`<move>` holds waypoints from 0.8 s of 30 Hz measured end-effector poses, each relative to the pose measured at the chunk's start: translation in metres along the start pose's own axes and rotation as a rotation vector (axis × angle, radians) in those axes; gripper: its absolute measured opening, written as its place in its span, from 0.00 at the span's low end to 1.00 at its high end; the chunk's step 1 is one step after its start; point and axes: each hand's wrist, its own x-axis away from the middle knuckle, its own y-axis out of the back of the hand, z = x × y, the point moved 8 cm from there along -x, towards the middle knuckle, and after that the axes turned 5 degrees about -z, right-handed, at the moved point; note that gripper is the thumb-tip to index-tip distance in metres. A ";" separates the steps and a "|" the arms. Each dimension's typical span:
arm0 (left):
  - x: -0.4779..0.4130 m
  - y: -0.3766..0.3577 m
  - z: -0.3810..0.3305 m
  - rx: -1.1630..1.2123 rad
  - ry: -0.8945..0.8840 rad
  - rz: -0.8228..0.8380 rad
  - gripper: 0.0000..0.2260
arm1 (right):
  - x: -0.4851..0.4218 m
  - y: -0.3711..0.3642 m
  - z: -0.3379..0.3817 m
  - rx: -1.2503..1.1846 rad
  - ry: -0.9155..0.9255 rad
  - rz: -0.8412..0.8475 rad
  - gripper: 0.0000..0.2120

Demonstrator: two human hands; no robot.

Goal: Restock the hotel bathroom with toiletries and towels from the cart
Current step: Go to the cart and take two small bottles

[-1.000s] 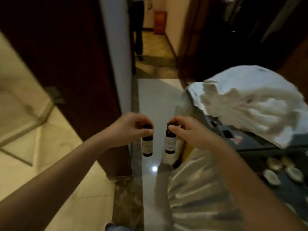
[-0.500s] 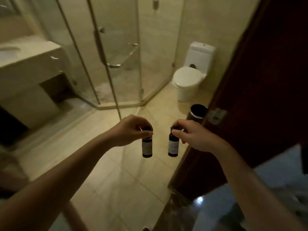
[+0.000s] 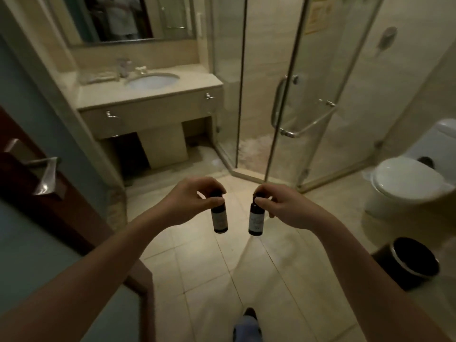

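Our left hand (image 3: 190, 201) pinches the cap of one small dark bottle (image 3: 219, 215); our right hand (image 3: 283, 208) pinches another bottle (image 3: 256, 219). Both hang upright over the floor tiles, just apart. Label print unreadable. Toilet (image 3: 407, 183) cut off at right; items by the sink (image 3: 153, 80) blurred.

Left hand (image 3: 190, 201) and right hand (image 3: 287, 208) each pinch a small dark bottle by its cap, left bottle (image 3: 219, 215) and right bottle (image 3: 256, 219) hanging upright, near each other, above the tiled floor (image 3: 222, 280)
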 end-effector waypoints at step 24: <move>-0.399 0.118 0.149 0.009 0.047 -0.129 0.05 | -0.440 0.113 -0.027 0.124 0.115 -0.022 0.10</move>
